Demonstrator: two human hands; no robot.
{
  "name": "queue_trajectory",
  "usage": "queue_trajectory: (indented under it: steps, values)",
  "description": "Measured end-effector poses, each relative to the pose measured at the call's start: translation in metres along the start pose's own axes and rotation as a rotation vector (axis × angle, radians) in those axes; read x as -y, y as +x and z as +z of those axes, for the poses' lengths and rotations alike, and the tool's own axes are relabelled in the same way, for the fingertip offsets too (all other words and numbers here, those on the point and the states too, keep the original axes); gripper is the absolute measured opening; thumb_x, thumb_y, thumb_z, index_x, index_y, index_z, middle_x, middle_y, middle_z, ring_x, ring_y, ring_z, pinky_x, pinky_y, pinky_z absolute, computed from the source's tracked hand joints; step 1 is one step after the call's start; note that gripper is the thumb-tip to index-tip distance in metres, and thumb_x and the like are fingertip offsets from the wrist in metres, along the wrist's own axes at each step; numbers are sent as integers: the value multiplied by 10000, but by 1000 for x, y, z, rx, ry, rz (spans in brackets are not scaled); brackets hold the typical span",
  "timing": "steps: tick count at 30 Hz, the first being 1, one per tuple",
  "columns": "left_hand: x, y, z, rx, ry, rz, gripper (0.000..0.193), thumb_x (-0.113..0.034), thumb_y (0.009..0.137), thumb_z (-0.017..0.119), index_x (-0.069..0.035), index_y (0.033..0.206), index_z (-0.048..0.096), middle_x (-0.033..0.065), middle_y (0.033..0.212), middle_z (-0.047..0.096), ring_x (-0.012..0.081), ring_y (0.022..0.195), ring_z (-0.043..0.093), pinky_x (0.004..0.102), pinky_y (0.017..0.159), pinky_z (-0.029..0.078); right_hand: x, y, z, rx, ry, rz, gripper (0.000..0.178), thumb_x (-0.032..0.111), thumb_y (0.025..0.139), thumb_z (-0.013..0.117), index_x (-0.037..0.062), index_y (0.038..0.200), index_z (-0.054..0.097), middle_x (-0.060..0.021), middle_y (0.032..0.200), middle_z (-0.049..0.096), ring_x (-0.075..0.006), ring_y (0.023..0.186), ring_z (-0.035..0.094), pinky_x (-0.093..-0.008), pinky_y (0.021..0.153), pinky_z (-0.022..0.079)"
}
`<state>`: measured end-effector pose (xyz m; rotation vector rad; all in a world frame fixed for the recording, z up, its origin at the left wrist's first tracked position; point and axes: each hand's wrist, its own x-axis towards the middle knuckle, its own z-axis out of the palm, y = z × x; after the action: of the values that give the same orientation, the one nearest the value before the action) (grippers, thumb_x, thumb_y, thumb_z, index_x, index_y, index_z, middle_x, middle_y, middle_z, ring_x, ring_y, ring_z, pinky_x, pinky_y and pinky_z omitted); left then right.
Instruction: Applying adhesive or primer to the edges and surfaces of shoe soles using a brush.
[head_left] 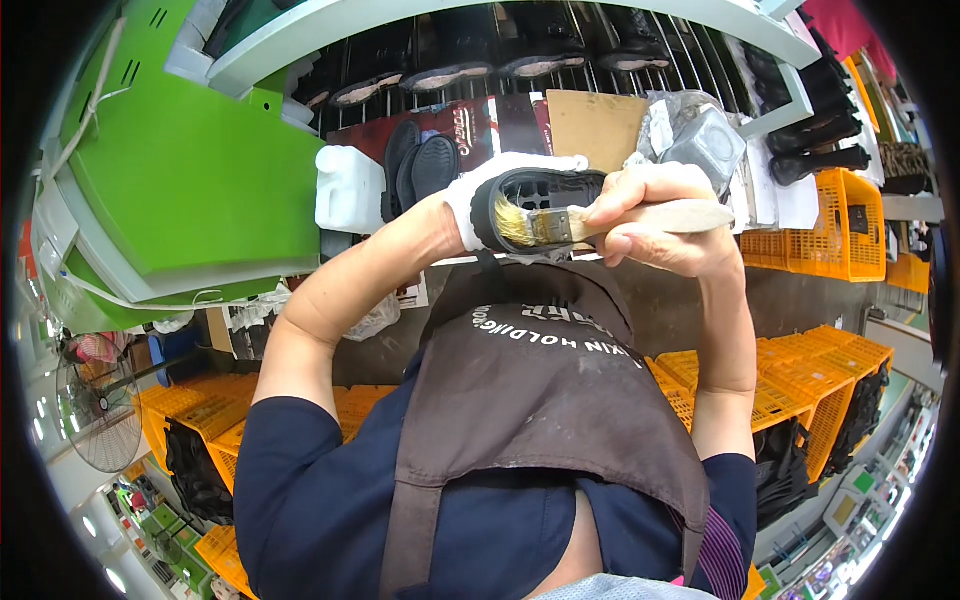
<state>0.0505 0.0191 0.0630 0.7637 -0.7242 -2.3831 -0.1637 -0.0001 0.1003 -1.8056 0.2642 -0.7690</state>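
My left hand (478, 196), in a white glove, is shut on a black shoe sole (548, 190) and holds it up with its hollow inner side facing me. My bare right hand (650, 225) grips a flat paintbrush (690, 215) by its pale wooden handle. The yellowish bristles (512, 220) lie inside the sole near its left end. Both forearms rise from the lower edge over my dark brown apron (540, 400).
A green machine housing (190, 170) stands at the left, with a white plastic jug (348, 188) and two black soles (420, 165) beside it. A wire rack (600, 40) above carries several black shoes. A metal tin (705, 145), yellow crates (840, 225) and a fan (100, 420) surround me.
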Motion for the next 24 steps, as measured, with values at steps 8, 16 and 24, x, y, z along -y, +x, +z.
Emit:
queue_trajectory:
  steps: [8, 16, 24]
  values:
    - [16, 17, -21, 144, 478, 101, 365, -25, 804, 637, -18, 1161, 562, 74, 1019, 642, 91, 845, 611, 235, 738, 533, 1, 15, -23, 258, 110, 196, 156, 64, 775, 690, -8, 912, 666, -92, 886, 671, -176, 828, 628, -283, 746, 488]
    - [6, 16, -29, 7, -163, -150, 310, -141, 898, 526, 9, 1168, 550, 115, 1058, 635, 162, 850, 642, 282, 730, 550, -2, 3, -41, 310, -81, 187, 126, 22, 722, 703, -14, 840, 676, -92, 779, 664, -195, 688, 596, -301, 623, 458]
    - [-5, 1, -19, -259, -73, -16, 335, -228, 785, 626, -87, 1088, 619, 55, 1064, 638, 207, 995, 579, 345, 979, 400, 21, -42, -64, 115, -418, 269, 194, 5, 719, 696, 46, 908, 682, -57, 766, 637, -173, 693, 589, -278, 629, 459]
